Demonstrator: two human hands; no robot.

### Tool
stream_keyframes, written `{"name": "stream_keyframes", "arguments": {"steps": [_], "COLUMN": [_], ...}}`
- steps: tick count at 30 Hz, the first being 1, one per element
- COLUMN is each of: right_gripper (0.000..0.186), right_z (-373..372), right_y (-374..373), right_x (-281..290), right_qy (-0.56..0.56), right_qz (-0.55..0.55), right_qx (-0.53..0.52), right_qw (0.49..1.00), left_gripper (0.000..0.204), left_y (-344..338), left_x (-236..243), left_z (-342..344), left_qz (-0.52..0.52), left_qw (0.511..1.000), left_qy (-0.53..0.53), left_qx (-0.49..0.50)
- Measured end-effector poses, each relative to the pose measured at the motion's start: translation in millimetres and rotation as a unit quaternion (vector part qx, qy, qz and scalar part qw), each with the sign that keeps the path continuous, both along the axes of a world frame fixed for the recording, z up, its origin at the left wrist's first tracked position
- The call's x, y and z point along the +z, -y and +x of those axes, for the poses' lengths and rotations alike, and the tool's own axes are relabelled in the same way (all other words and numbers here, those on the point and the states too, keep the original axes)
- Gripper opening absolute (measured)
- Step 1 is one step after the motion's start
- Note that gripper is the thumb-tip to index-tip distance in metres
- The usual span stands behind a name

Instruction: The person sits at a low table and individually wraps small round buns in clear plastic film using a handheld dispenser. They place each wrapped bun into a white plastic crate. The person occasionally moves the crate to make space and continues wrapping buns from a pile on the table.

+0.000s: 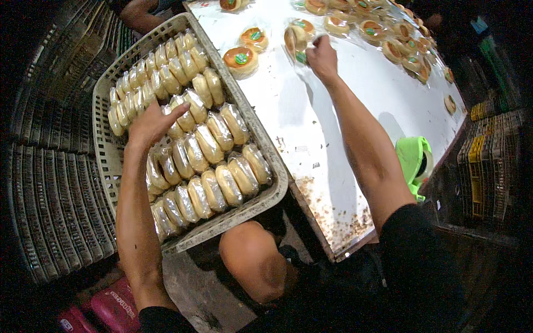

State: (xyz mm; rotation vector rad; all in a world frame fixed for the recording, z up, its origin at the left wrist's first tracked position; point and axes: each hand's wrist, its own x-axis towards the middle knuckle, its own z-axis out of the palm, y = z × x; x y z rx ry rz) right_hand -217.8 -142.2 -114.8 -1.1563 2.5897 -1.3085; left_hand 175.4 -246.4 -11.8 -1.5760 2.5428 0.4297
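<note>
Among rows of wrapped pale buns point(196, 150) in a grey plastic crate point(276, 175) is my left hand point(153, 123), thumb stretched rightward over the packets and other fingers mostly hidden, so its grip is unclear. My right hand point(322, 55) is closed on the edge of a wrapped bun point(295, 42) with a green label, tilted up over the white tabletop point(319, 127). Left of it, more wrapped golden-topped buns point(240, 62) with green labels lie flat.
Many wrapped buns point(393, 50) cover the table's far right. A green tape dispenser point(406, 161) sits at the right edge. Stacked crates point(58, 208) line both sides. Another person's arm point(139, 15) shows at top left, and magenta objects point(111, 302) lie below.
</note>
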Motion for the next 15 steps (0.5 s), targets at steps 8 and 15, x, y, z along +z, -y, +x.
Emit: {"name": "stream_keyframes", "arguments": {"steps": [8, 15], "right_gripper": [0.082, 0.098], "right_z": [45.4, 67.9], "right_y": [-287.6, -230.8], "right_x": [-9.3, -9.9], "right_qy": [0.057, -0.262], "right_qz": [0.088, 0.220], "right_qx": [-0.155, -0.002], "right_qw": [0.982, 0.940], "left_gripper": [0.082, 0.096], "left_y": [-125.8, -213.6], "left_x": [63.5, 12.3], "left_z": [-96.9, -169.0], "left_qz": [0.029, 0.011], "left_qw": [0.950, 0.934], "left_qy": [-0.261, -0.222], "left_qx": [-0.170, -0.280]}}
